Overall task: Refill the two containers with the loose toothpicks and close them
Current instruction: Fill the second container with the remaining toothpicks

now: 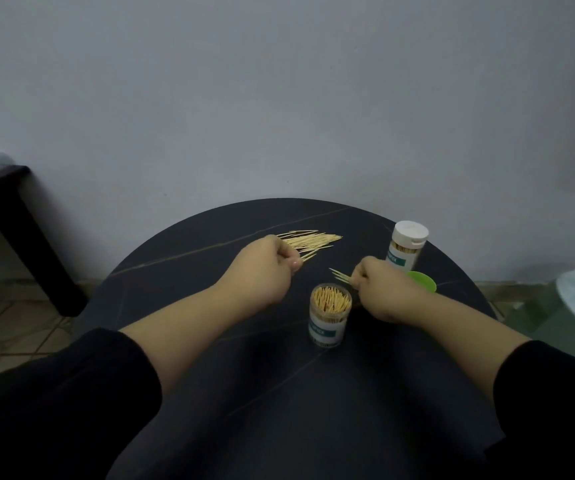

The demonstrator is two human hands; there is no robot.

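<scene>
Pale wooden toothpicks [313, 241] (fanned heap); left grip [262, 271] pinches some, right grip [383, 289] holds few.

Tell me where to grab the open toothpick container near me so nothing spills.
Grip the open container round its labelled side wall, about mid-height, coming in level from its left. It stands upright with no lid and toothpick tips fill the mouth, so a top grasp would likely jab fingers; the right hand crowds its right side.
</scene>
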